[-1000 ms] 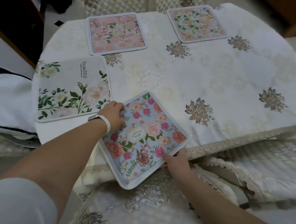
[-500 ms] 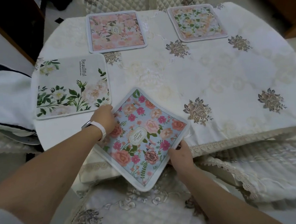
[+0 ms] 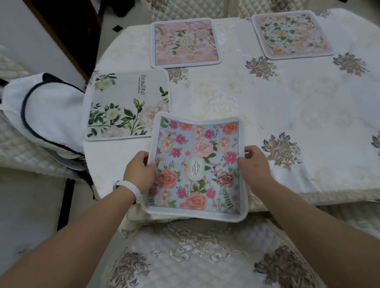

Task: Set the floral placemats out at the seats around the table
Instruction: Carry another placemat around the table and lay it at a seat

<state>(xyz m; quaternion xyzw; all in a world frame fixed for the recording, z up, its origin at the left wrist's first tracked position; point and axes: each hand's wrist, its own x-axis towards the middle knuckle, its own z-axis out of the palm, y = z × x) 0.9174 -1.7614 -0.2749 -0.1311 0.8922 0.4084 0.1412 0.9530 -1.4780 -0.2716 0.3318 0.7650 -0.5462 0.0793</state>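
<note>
Fingers of left hand (image 3: 139,172) and right hand (image 3: 253,165) clamped on "GARDEN" placemat (image 3: 197,165), beside "Beautiful" placemat (image 3: 127,105).

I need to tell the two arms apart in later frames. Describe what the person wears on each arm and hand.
The left hand has a white band around its wrist, like a watch or fitness strap, with a darker piece on the outer side. The right hand and its wrist carry nothing. Both forearms are bare; no sleeve, glove or ring shows.
</note>
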